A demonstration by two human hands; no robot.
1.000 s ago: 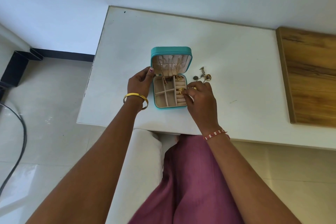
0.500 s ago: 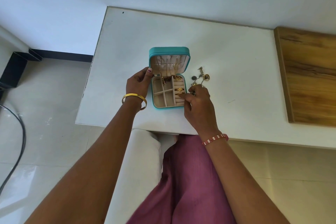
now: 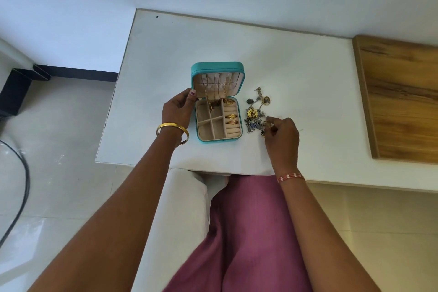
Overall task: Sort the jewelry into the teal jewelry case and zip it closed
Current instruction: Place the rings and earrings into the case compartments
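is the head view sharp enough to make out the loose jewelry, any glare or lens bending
Head view: even soft light, no glare on the white table; the loose jewelry pile reads as small tangled shapes, fine detail lost; wide-angle bending curves the table edges; faint floor reflections at left.

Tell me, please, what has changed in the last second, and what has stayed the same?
The right hand left the ring slots of the teal jewelry case and moved right to the loose jewelry pile on the white table, where its fingertips now pinch at a small piece. A second gold ring now sits in the slots. The left hand still holds the open case's left side.
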